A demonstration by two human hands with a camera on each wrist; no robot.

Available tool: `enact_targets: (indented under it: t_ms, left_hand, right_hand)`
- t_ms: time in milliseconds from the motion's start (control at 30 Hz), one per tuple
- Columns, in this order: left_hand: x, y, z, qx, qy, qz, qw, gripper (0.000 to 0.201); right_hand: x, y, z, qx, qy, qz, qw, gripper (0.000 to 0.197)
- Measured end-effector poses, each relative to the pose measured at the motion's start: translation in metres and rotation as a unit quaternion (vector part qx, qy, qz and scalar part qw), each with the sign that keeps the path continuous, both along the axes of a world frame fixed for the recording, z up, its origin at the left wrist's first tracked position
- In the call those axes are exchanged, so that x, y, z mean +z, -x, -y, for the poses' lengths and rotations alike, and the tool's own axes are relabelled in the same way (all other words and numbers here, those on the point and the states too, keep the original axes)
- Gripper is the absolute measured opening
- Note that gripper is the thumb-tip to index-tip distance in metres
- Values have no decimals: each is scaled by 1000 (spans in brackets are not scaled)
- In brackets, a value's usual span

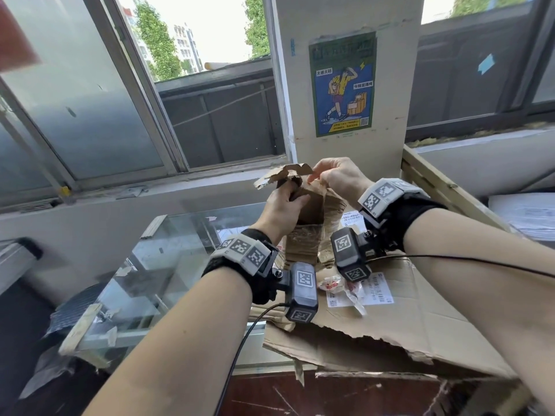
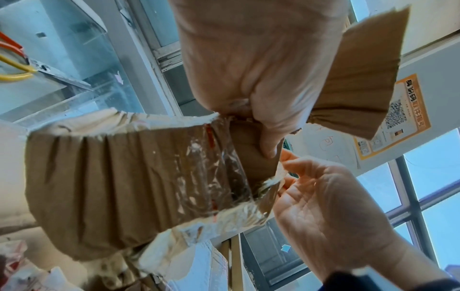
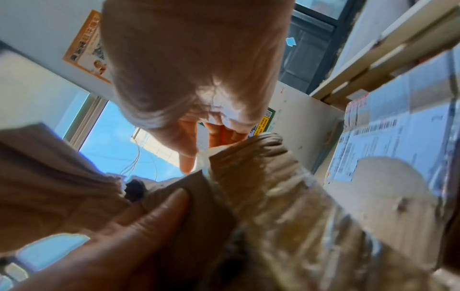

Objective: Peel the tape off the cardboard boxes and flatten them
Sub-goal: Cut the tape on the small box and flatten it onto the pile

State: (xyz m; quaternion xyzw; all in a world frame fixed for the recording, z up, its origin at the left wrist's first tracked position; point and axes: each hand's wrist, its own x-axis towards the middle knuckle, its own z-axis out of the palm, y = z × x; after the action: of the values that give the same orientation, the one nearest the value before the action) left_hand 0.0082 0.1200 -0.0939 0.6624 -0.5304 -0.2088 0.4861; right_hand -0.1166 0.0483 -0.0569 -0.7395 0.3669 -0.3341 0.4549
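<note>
A small torn cardboard box is held upright above the table, between both hands. Wrinkled clear tape is wrapped across its brown side. My left hand grips the box's upper part, thumb on the near face and fingers curled round the torn top flap. My right hand pinches a loose end of the tape at the box's top right corner. In the right wrist view, the left thumb presses on the cardboard.
Under the hands lies a large flattened cardboard sheet with a shipping label and crumpled wrappers. A glass case stands to the left and a wooden frame to the right. Scissors lie on the glass. Behind is a pillar with a poster.
</note>
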Motion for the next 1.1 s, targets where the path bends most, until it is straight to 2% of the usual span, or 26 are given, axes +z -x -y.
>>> enact_targets:
  t_ms: [133,300,500,567,633,733,867,1100]
  left_hand:
    - [-1,1,1,2,-11,10,1000,20]
    - [-4,1,-2,-13,3,16,1000,21]
    - [-8,1,-3,-5,-3,32,999,26]
    - [-11,-1,-3,0,-9,56,998,29]
    - [-13,-2,-4,4,-14,71,997,31]
    - [-12,-1,-4,7,-13,70,997,31]
    - [-4,3,-5,4,-1,53,999,31]
    - [0,5,-3,7,10,38,999,37]
  right_hand:
    - [-3,1,2,-4,-19,7,1000,28]
    - [-12,8,10,6,-17,-31,999,21]
    - [-15,9,14,-44,-33,-50,997,28]
    - [-14,6,13,-33,-9,-84,996,18]
    - [-12,3,10,-29,18,-115,993,18]
    - [-8,0,5,-41,86,-155,983,23]
    - [-4,-4,0,-71,169,-196,963,13]
    - [-2,-6,-4,-94,174,-182,963,18]
